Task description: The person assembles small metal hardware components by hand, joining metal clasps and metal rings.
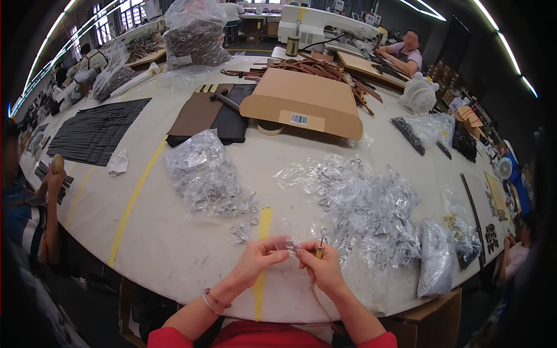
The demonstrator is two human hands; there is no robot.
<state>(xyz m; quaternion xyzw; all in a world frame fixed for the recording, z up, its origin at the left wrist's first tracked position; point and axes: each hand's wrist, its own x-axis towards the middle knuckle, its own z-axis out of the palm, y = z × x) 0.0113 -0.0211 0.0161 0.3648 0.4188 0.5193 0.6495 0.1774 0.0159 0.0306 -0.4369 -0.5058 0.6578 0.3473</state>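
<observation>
Near the table's front edge, my left hand [258, 262] pinches a small metal clasp [291, 245] in clear plastic. My right hand [322, 269] has its fingertips at the clasp's other side. A thin pointed tool with a yellow handle [319, 251] sticks up from the right hand's grip. A reddish cord hangs below that hand. To the right spreads a large heap of metal clasps in clear plastic [371, 214]. A bulging clear bag of similar metal pieces [203, 165] lies ahead on the left, with a few loose wrapped ones [241, 232] nearer me.
A cardboard box [304, 95] stands mid-table beside a hammer [226, 100] and a tape roll [270, 127]. Black strips [96, 130] lie far left, brown straps [313, 68] behind. A filled plastic bag [436, 258] is at right. Co-workers sit around the table.
</observation>
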